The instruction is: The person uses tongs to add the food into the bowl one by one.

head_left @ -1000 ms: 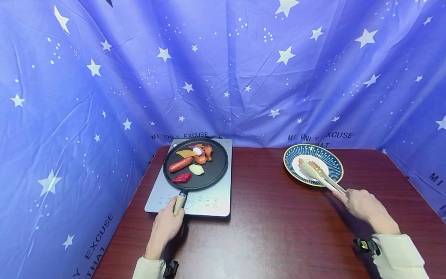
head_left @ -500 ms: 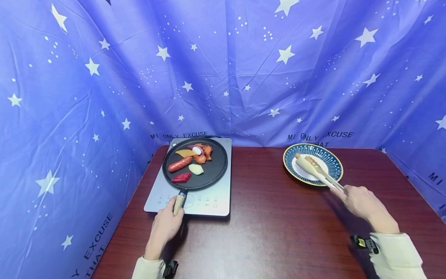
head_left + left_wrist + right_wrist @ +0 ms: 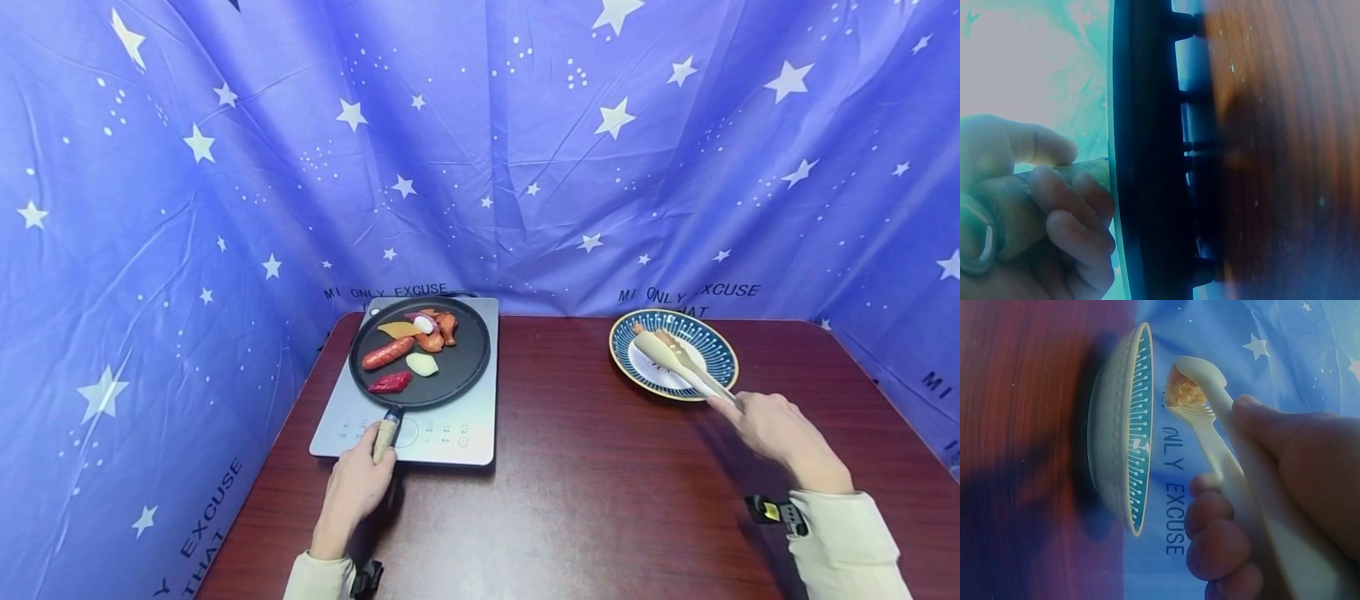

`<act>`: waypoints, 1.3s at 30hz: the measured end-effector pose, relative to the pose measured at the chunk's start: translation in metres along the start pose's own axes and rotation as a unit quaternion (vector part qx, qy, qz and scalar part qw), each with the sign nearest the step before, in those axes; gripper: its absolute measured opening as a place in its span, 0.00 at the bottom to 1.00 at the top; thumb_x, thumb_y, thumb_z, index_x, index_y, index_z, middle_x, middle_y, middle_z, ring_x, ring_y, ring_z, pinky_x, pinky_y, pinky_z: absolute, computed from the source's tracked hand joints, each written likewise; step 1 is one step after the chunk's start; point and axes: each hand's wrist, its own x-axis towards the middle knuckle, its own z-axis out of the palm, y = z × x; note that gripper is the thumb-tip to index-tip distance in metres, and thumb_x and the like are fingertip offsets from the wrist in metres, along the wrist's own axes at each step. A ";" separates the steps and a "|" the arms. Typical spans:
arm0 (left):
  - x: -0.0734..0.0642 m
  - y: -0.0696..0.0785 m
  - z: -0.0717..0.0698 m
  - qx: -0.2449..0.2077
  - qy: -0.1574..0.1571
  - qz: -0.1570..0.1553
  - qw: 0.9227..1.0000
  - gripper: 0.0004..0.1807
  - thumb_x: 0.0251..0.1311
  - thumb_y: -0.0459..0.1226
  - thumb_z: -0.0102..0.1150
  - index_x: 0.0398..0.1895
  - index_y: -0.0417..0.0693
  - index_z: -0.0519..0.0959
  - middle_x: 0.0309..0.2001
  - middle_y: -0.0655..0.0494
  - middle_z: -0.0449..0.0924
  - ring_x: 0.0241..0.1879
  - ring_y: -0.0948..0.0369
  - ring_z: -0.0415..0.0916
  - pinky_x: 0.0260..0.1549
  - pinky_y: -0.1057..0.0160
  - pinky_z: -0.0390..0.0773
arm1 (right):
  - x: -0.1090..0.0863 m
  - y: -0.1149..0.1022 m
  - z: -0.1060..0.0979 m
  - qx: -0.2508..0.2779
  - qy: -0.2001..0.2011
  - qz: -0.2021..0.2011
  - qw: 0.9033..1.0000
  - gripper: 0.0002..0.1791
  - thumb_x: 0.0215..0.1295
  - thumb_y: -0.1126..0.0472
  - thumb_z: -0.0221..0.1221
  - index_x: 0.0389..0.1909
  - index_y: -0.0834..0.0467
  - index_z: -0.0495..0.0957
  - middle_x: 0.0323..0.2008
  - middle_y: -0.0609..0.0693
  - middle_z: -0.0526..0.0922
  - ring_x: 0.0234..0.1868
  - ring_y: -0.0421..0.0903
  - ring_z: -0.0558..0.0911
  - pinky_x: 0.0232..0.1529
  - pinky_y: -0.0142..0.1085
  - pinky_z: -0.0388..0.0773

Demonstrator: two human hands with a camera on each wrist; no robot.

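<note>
My left hand (image 3: 356,483) grips the pale handle (image 3: 386,439) of a black frying pan (image 3: 461,367), fingers curled round it in the left wrist view. In the pan lie a sausage (image 3: 387,353), a red piece (image 3: 390,382), a pale slice (image 3: 422,364), a yellow piece (image 3: 400,330) and orange-brown pieces (image 3: 447,327). At the right, my right hand (image 3: 780,433) squeezes cream tongs (image 3: 656,350) over a blue-patterned plate (image 3: 624,367). Between the tong tips, a browned food piece (image 3: 1186,395) shows just above the plate's rim in the right wrist view.
The pan sits on a silver induction cooker (image 3: 476,425) with printed controls, at the table's left. Dark red wood tabletop (image 3: 555,433) spans the gap between cooker and plate. A blue star-printed curtain (image 3: 540,250) hangs along the back and sides.
My right hand has shifted slightly left and away from me, and the tongs have closed up with the food piece between them. The left hand and pan hold still.
</note>
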 end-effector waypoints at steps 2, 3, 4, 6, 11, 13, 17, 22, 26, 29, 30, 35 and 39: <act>0.000 0.000 0.000 0.001 0.000 0.000 1.000 0.27 0.58 0.41 0.50 0.64 0.49 0.68 0.21 0.52 0.70 0.21 0.55 0.67 0.21 0.55 0.66 | 0.000 0.001 0.000 0.004 -0.007 0.002 1.000 0.28 0.71 0.42 0.43 0.21 0.59 0.72 0.14 0.49 0.68 0.20 0.50 0.72 0.24 0.49 0.67; 0.000 0.000 -0.001 0.001 0.001 -0.001 1.000 0.27 0.58 0.41 0.50 0.64 0.50 0.68 0.21 0.52 0.70 0.21 0.55 0.67 0.20 0.55 0.66 | 0.000 0.002 0.000 0.005 -0.009 0.003 1.000 0.28 0.71 0.41 0.43 0.21 0.59 0.72 0.14 0.48 0.68 0.19 0.49 0.72 0.24 0.48 0.67; 0.000 0.000 -0.001 0.001 0.001 0.000 1.000 0.27 0.58 0.41 0.50 0.63 0.50 0.68 0.21 0.52 0.70 0.21 0.55 0.67 0.20 0.54 0.66 | 0.000 0.002 0.000 0.006 -0.011 0.004 1.000 0.28 0.71 0.41 0.42 0.22 0.59 0.73 0.13 0.48 0.68 0.19 0.48 0.72 0.24 0.47 0.67; 0.000 0.000 -0.001 0.001 0.001 -0.001 1.000 0.27 0.58 0.41 0.50 0.63 0.50 0.68 0.21 0.52 0.70 0.21 0.55 0.68 0.21 0.54 0.66 | 0.001 0.003 0.000 0.013 -0.018 0.009 1.000 0.29 0.71 0.40 0.42 0.24 0.60 0.73 0.12 0.47 0.69 0.18 0.47 0.71 0.23 0.46 0.66; -0.001 0.000 -0.001 0.003 -0.001 -0.002 1.000 0.28 0.58 0.42 0.50 0.64 0.49 0.68 0.21 0.51 0.71 0.21 0.54 0.68 0.21 0.53 0.67 | 0.000 0.005 0.001 0.023 -0.035 0.018 0.999 0.30 0.71 0.40 0.41 0.24 0.61 0.73 0.10 0.47 0.70 0.16 0.45 0.71 0.22 0.42 0.65; -0.001 0.000 -0.001 0.003 -0.001 -0.001 1.000 0.28 0.58 0.42 0.50 0.64 0.49 0.68 0.21 0.51 0.71 0.21 0.54 0.68 0.21 0.53 0.67 | -0.001 0.004 0.000 0.024 -0.035 0.018 0.999 0.30 0.71 0.39 0.41 0.24 0.60 0.73 0.10 0.47 0.70 0.16 0.45 0.71 0.22 0.43 0.66; -0.001 0.001 -0.002 0.001 0.001 -0.001 1.000 0.28 0.58 0.41 0.50 0.64 0.49 0.68 0.20 0.51 0.69 0.21 0.54 0.68 0.20 0.54 0.67 | -0.001 0.000 -0.004 0.018 -0.018 0.013 1.000 0.30 0.71 0.39 0.41 0.23 0.60 0.74 0.11 0.47 0.69 0.17 0.46 0.72 0.24 0.46 0.67; -0.001 0.002 -0.001 0.001 0.000 -0.001 1.000 0.28 0.58 0.41 0.50 0.64 0.49 0.68 0.20 0.52 0.68 0.21 0.55 0.67 0.20 0.54 0.66 | 0.000 -0.005 -0.010 0.004 0.001 -0.004 1.000 0.29 0.71 0.41 0.42 0.23 0.61 0.75 0.15 0.49 0.70 0.22 0.54 0.75 0.27 0.53 0.68; -0.001 0.001 -0.001 0.001 0.001 -0.001 1.000 0.28 0.58 0.41 0.50 0.64 0.48 0.68 0.20 0.51 0.69 0.21 0.55 0.67 0.21 0.54 0.67 | 0.000 -0.014 -0.014 0.000 0.013 -0.018 1.000 0.28 0.71 0.42 0.43 0.21 0.58 0.74 0.15 0.49 0.68 0.23 0.54 0.75 0.27 0.53 0.68; -0.001 0.001 -0.001 0.001 0.002 0.000 1.000 0.28 0.58 0.41 0.50 0.64 0.48 0.68 0.21 0.51 0.70 0.22 0.54 0.68 0.21 0.54 0.67 | 0.002 -0.023 -0.016 -0.004 0.022 -0.028 0.999 0.26 0.71 0.43 0.43 0.18 0.55 0.70 0.14 0.48 0.64 0.21 0.51 0.72 0.25 0.50 0.67; 0.000 0.001 -0.001 0.000 0.002 0.001 1.000 0.28 0.58 0.41 0.50 0.64 0.48 0.68 0.21 0.51 0.70 0.22 0.54 0.68 0.22 0.53 0.67 | 0.002 -0.026 -0.016 -0.006 0.025 -0.030 0.999 0.26 0.71 0.44 0.44 0.17 0.55 0.69 0.14 0.48 0.64 0.20 0.50 0.71 0.25 0.50 0.66; -0.001 0.000 0.000 0.001 0.001 0.001 1.000 0.28 0.58 0.41 0.50 0.64 0.48 0.68 0.22 0.51 0.71 0.22 0.54 0.68 0.22 0.53 0.67 | 0.005 -0.040 -0.018 -0.009 0.032 -0.046 0.998 0.25 0.72 0.44 0.43 0.17 0.54 0.68 0.14 0.47 0.64 0.20 0.50 0.71 0.25 0.49 0.66; -0.001 0.000 0.000 0.001 -0.001 0.000 1.000 0.29 0.58 0.42 0.50 0.64 0.48 0.68 0.22 0.51 0.71 0.22 0.54 0.68 0.22 0.54 0.67 | 0.009 -0.051 -0.016 -0.006 0.033 -0.051 0.998 0.26 0.72 0.44 0.43 0.17 0.54 0.68 0.13 0.47 0.64 0.20 0.50 0.71 0.26 0.50 0.66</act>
